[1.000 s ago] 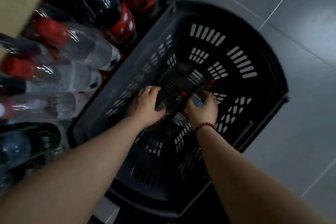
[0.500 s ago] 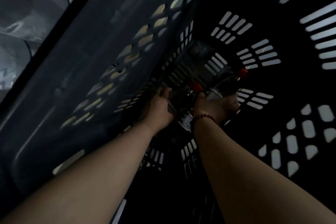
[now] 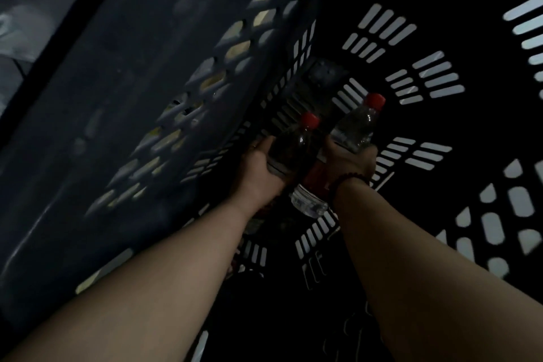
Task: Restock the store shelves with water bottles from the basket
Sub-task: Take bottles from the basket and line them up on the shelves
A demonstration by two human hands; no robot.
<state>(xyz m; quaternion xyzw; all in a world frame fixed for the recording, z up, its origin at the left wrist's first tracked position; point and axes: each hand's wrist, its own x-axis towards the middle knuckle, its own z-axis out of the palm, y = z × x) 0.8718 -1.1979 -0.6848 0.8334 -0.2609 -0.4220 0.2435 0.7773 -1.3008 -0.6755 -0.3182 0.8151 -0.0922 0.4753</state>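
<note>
Both my arms reach deep into the black slotted basket (image 3: 164,91), whose left wall fills the left half of the view. My left hand (image 3: 257,170) grips a clear water bottle (image 3: 289,145) with a red cap, neck pointing away from me. My right hand (image 3: 348,161) grips a second clear red-capped water bottle (image 3: 357,126), held a little further right and away from me. A bottle base and a red label (image 3: 310,200) show between my wrists; I cannot tell which bottle they belong to.
The basket's right wall (image 3: 440,79) and floor have rows of bright slots. Past the basket rim at the top left, pale wrapped bottles on the shelf (image 3: 32,17) show dimly. The scene is dark.
The camera has dropped from above the basket to inside it. Both hands have closed on their bottles and raised them off the basket floor, necks tilted up.
</note>
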